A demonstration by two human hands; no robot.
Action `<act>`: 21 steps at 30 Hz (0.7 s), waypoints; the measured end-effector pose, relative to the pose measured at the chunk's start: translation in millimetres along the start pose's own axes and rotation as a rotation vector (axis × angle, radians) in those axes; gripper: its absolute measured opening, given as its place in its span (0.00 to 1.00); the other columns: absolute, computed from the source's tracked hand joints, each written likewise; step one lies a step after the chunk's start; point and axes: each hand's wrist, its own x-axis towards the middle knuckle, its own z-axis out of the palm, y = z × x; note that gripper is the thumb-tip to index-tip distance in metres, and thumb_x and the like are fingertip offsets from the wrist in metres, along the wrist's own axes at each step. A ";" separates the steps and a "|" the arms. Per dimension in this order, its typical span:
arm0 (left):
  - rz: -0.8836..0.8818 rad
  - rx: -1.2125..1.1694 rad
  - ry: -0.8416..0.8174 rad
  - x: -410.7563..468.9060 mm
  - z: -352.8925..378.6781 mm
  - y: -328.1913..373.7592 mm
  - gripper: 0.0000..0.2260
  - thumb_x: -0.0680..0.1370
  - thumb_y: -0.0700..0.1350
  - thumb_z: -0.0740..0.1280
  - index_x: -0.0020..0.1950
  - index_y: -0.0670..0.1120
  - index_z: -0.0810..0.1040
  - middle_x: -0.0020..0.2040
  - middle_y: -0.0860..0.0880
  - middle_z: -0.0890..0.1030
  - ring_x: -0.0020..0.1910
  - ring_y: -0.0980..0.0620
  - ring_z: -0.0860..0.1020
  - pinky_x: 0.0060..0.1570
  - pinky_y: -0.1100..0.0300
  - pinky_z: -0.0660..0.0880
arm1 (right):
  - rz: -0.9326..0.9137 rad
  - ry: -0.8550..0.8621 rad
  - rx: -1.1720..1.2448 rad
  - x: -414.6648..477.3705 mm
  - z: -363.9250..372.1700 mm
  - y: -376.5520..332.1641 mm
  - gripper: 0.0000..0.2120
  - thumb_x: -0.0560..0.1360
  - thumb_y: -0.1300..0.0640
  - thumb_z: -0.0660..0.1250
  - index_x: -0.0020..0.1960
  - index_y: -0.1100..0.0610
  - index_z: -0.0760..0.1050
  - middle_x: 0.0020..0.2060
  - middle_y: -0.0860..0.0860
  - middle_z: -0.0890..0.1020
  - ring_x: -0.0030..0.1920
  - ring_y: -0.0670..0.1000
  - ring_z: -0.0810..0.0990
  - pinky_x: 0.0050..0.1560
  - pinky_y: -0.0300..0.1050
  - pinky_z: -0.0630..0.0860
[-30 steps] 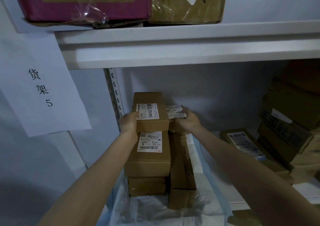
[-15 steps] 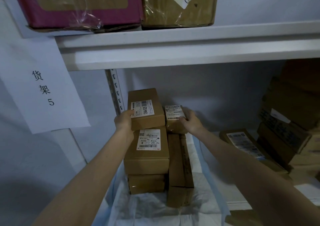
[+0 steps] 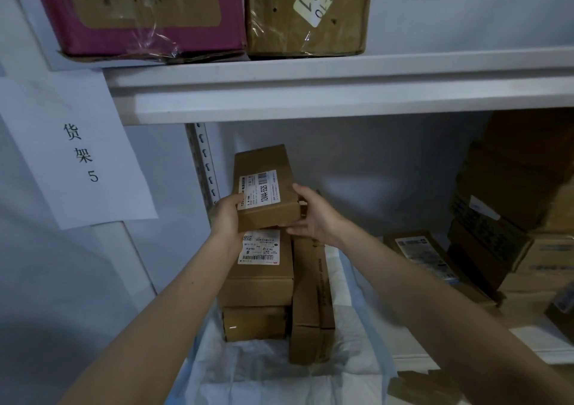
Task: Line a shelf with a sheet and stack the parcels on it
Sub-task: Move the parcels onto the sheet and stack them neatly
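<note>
Two hands, left hand [image 3: 226, 218] and right hand [image 3: 313, 218], fingers clasping parcel [image 3: 264, 187], label "12V4A-5525".

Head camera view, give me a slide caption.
Both hands steady the top parcel on a stack over the sheet.

Your right hand [image 3: 313, 215] hides the small parcel behind it, your left hand [image 3: 226, 218] covers the top parcel's [image 3: 264, 187] near corner, and the dark boxes [image 3: 512, 199] at right run off frame, print unreadable
</note>
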 end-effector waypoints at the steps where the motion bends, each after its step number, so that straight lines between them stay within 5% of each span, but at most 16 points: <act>1: 0.011 0.001 -0.022 -2.4 0.2 0.8 0.05 0.77 0.40 0.64 0.50 0.43 0.78 0.52 0.40 0.83 0.49 0.44 0.82 0.54 0.48 0.79 | -0.020 -0.006 0.056 1.1 -1.6 0.6 0.15 0.79 0.47 0.61 0.62 0.53 0.70 0.56 0.56 0.79 0.56 0.57 0.80 0.50 0.49 0.79; 4: 0.049 -0.013 -0.029 -11.3 0.4 7.1 0.06 0.79 0.45 0.62 0.51 0.46 0.78 0.47 0.45 0.82 0.44 0.48 0.81 0.48 0.53 0.78 | -0.092 0.138 0.149 5.5 -6.0 -2.1 0.19 0.78 0.56 0.64 0.66 0.61 0.67 0.56 0.59 0.80 0.53 0.55 0.80 0.46 0.50 0.81; 8: 0.070 0.032 0.094 -4.8 -16.0 9.3 0.18 0.80 0.48 0.60 0.67 0.42 0.72 0.50 0.47 0.76 0.48 0.50 0.76 0.54 0.55 0.73 | -0.147 0.212 0.346 4.4 -17.7 -9.2 0.18 0.79 0.56 0.62 0.67 0.60 0.69 0.58 0.58 0.80 0.54 0.54 0.80 0.37 0.47 0.81; 12: -0.003 0.044 0.108 -10.1 -28.8 10.3 0.08 0.79 0.44 0.58 0.45 0.44 0.75 0.35 0.46 0.72 0.29 0.53 0.70 0.27 0.64 0.68 | -0.001 0.046 0.306 -15.9 -22.9 -8.0 0.13 0.77 0.57 0.61 0.60 0.58 0.73 0.50 0.56 0.83 0.48 0.53 0.82 0.43 0.45 0.80; 13: -0.026 0.064 0.065 -12.9 -29.2 9.7 0.10 0.79 0.46 0.58 0.42 0.43 0.74 0.34 0.42 0.71 0.27 0.52 0.67 0.28 0.65 0.70 | 0.033 0.006 0.258 -20.5 -22.2 -5.0 0.12 0.76 0.57 0.61 0.58 0.58 0.74 0.48 0.56 0.83 0.46 0.52 0.83 0.44 0.45 0.79; 15: -0.079 0.130 -0.013 -15.9 -29.3 8.3 0.18 0.78 0.50 0.59 0.51 0.35 0.76 0.41 0.31 0.74 0.31 0.49 0.69 0.47 0.54 0.77 | 0.084 -0.048 0.134 -28.8 -18.7 1.7 0.09 0.77 0.59 0.61 0.55 0.57 0.75 0.46 0.56 0.83 0.45 0.52 0.82 0.44 0.44 0.78; 16: -0.098 0.181 -0.016 -17.6 -28.8 7.9 0.18 0.78 0.52 0.62 0.54 0.37 0.76 0.43 0.33 0.78 0.35 0.47 0.73 0.50 0.51 0.76 | 0.113 -0.073 0.091 -32.6 -16.9 5.7 0.08 0.77 0.59 0.61 0.55 0.57 0.75 0.46 0.55 0.83 0.44 0.52 0.82 0.43 0.43 0.79; 18: -0.087 0.274 0.020 -19.0 -29.1 4.9 0.11 0.77 0.49 0.65 0.54 0.42 0.77 0.44 0.42 0.80 0.42 0.46 0.78 0.46 0.54 0.75 | 0.172 -0.128 0.046 -39.0 -14.8 13.9 0.09 0.77 0.60 0.63 0.57 0.58 0.75 0.49 0.56 0.83 0.46 0.52 0.83 0.40 0.43 0.82; 21: -0.064 0.396 0.040 -19.3 -29.8 0.4 0.03 0.78 0.39 0.64 0.50 0.41 0.74 0.42 0.42 0.79 0.38 0.47 0.77 0.37 0.57 0.75 | 0.195 -0.211 -0.152 -45.8 -13.0 23.4 0.11 0.78 0.58 0.65 0.60 0.58 0.76 0.53 0.55 0.83 0.52 0.52 0.83 0.43 0.45 0.83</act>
